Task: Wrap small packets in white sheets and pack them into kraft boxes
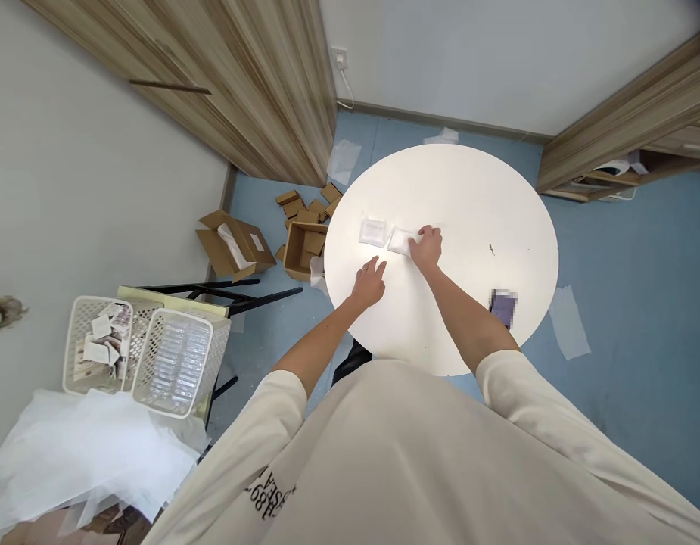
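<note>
Two small, flat, white squarish packets lie side by side on a round white table (468, 189). The left packet (373, 232) rests untouched, with faint printing or marks on it. My right hand (427, 246) is at the right edge of the other white packet (400, 241), thumb and fingers curled around that edge and partly covering it. Just below the left packet, my left hand (369, 285) hovers over or rests on the table; which of these I cannot tell. Its fingers are apart and hold nothing.
A pixelated dark purple object (503, 309) lies near the table's right edge. Left of the table are an open carton (236, 246), a cardboard box (298, 250) and several cardboard pieces. White baskets (182, 363) hold clear packages and cards, beside white sheets (94, 446).
</note>
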The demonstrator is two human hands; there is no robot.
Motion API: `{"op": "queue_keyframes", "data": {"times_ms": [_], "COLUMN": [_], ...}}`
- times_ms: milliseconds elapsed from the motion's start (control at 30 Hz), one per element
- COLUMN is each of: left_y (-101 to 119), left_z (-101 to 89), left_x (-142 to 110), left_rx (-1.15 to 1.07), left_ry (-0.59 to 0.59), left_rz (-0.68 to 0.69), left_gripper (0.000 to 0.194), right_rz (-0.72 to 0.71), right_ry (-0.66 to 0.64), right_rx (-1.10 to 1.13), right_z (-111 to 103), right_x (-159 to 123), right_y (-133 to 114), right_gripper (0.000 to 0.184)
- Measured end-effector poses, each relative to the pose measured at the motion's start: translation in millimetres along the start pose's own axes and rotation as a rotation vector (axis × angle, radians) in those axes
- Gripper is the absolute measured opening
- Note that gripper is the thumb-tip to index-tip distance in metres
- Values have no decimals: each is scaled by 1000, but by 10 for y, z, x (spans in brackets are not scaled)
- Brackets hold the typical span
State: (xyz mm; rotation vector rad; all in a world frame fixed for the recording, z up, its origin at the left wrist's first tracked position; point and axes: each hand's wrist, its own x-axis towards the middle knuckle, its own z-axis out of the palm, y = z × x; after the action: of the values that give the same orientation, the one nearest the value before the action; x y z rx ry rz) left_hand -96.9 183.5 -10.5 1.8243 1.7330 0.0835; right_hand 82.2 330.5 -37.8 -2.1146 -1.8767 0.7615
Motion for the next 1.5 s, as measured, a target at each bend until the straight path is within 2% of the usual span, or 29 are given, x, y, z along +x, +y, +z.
{"op": "queue_keyframes", "data": {"times_ms": [33, 100, 200, 333, 500, 633, 767, 933, 1167, 1333, 1500], "left_y": [-11, -24, -32, -38, -16, 8, 23, 92, 180, 80, -168], "left_z": [-9, -39, -102, -176, -246, -302, -310, -187, -15, -30, -60], "left_x": [-10, -31, -70, -144, -305, -508, -788, -1298, -2216, -2903, -3782], "left_rx": [5, 15, 32, 55, 63, 38, 16, -21, -115, -132, -124], "left_ry": [5, 15, 14, -4, -13, 13, 59, 143, 234, 333, 440], "left_rz": [6, 25, 54, 84, 106, 71, -5, -145, -302, -411, -566], "left_gripper": [63, 63, 61, 60, 63, 63, 61, 59, 58, 58, 57], "right_rz": [-86, -228, -309, -353, -309, -320, -386, -550, -768, -928, -1085], "right_ry": [-24, -103, -171, -172, -164, -180, -190, -229, -295, -357, -425], "right_rx": [-65, -158, -235, -226, -176, -131, -96, -66, -63, -46, -70], "right_z": [-14, -51, -121, -203, -255, -280, -303, -330, -290, -168, 99], "right_x": [-26, -87, -223, -540, -1060, -1381, -1561, -1767, -2255, -2699, -3335], "right_y": [-18, -49, -65, -16, 98, 158, 145, 66, -188, -556, -1138], "right_gripper": [24, 27, 38, 46, 43, 41, 40, 39, 38, 38, 37]}}
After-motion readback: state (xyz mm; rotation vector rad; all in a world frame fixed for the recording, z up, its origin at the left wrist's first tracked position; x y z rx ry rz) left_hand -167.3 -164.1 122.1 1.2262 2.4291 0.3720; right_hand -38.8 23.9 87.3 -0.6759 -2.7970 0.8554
